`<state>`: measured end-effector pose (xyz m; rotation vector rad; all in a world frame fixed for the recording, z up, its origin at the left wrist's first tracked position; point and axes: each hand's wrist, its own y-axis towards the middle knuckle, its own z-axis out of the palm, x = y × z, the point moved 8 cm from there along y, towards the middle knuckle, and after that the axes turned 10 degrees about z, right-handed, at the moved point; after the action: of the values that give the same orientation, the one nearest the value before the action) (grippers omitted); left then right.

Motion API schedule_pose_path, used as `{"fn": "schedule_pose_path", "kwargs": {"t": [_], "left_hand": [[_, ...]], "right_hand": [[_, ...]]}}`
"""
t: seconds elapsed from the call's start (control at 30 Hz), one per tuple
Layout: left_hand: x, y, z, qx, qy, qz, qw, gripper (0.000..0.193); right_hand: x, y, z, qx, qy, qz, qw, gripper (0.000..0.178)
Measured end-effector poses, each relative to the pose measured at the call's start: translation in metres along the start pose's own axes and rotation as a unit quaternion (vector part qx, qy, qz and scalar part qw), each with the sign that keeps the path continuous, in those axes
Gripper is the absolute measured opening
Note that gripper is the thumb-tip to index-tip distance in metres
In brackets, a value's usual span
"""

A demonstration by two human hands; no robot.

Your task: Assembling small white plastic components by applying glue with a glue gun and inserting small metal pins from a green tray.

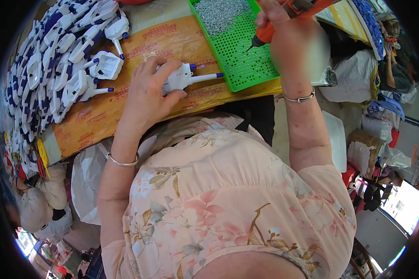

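My left hand is closed around a white plastic part on the table, its thumb along the near side. From that part a white stem with a dark blue tip points right, toward the green basket. My right hand grips an orange electric screwdriver above the right side of the green perforated basket. The screwdriver's dark bit slants down to the left over the basket. Small silvery screws lie heaped in the basket's far part. Blur covers much of my right hand.
A large pile of white and dark blue plastic parts fills the table's left side. Brown printed sheeting covers the tabletop. A yellow-handled tool sits by the left edge. White sacks stand at right; other people are farther off.
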<state>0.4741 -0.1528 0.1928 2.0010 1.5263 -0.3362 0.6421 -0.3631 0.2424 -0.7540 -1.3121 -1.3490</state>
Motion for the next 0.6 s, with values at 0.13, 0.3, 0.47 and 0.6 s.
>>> {"fn": "schedule_pose_path", "kwargs": {"t": [0.13, 0.3, 0.47, 0.6], "left_hand": [[0.004, -0.003, 0.001, -0.002, -0.023, -0.011, 1.000, 0.059], [0.002, -0.002, -0.002, -0.012, -0.044, -0.017, 0.999, 0.060], [0.004, 0.000, -0.001, -0.002, -0.051, -0.016, 0.999, 0.059], [0.004, -0.001, -0.001, 0.004, -0.048, -0.025, 0.999, 0.058]], "right_hand": [[0.033, -0.014, 0.016, 0.016, -0.165, -0.127, 0.978, 0.015], [-0.003, 0.000, 0.002, -0.030, -0.048, 0.024, 0.998, 0.015], [-0.002, 0.006, 0.015, 0.177, 0.316, -0.106, 0.926, 0.015], [0.006, 0.002, 0.006, 0.025, -0.016, -0.005, 1.000, 0.014]]}}
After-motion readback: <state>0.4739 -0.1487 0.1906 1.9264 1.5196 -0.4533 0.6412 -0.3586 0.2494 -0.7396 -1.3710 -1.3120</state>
